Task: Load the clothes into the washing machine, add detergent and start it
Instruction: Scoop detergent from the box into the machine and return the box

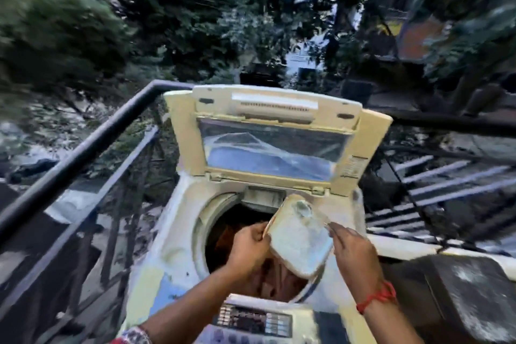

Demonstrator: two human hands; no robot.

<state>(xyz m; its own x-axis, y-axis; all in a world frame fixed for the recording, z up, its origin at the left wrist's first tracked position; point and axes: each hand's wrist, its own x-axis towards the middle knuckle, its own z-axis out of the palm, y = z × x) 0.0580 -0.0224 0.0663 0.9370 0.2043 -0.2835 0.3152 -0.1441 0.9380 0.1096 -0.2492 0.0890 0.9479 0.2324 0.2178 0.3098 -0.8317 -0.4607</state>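
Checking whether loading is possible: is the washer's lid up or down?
Up. The lid stands raised behind the drum opening, which is exposed, while both hands hold a pale tray over it.

washing machine: I see a cream, yellowed body with a pale blue patch at lower left
lid: cream frame, window showing blue
white container: off-white, greyish smudge near its top
clothes: I make out reddish brown
wrist thread: red, lower right
railing: black, left of frame
control panel: dark, rows of small pale markings
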